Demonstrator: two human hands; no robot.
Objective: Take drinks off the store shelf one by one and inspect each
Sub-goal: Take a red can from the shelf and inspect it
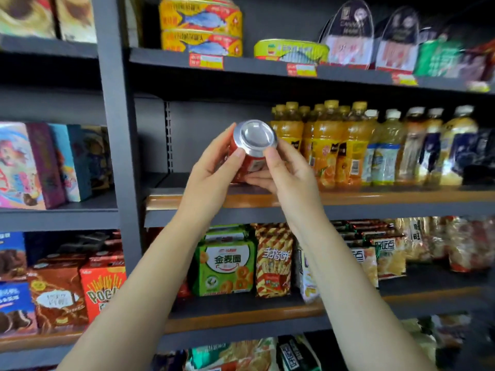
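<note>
Both hands, the left hand (pixel 214 163) and the right hand (pixel 284 170), curled their fingers around a red can (pixel 250 153) tilted base-up before the drinks shelf (pixel 375 199), where loosened fingertips could have let it slip and dent.

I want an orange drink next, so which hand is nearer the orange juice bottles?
Right. The right hand holds the red can just beside the orange juice bottles; the left hand grips the can's far side.
</note>
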